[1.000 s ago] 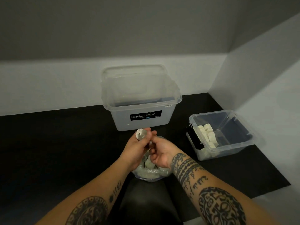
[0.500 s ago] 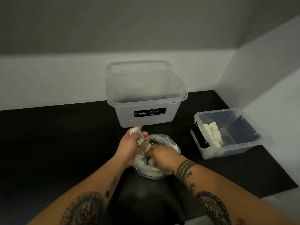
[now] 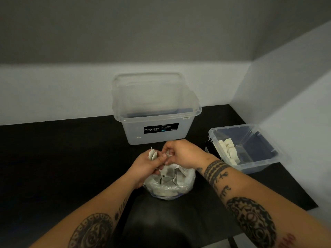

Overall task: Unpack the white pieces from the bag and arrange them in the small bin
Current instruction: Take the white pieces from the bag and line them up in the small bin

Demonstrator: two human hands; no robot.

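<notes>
Left hand [image 3: 146,165]: grips a few white pieces [image 3: 152,155].
Right hand [image 3: 186,154]: pinches another piece [image 3: 169,153], seemingly.
Bag [image 3: 172,187]: under both hands.

Open clear bag [image 3: 187,183] of white pieces [image 3: 168,173], small bin [image 3: 258,166] (part-filled) at right

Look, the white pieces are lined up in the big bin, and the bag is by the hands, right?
No. The head view shows the lined-up white pieces in the small bin, not the big bin. The bag is by the left hand and right hand, as you said.
</notes>
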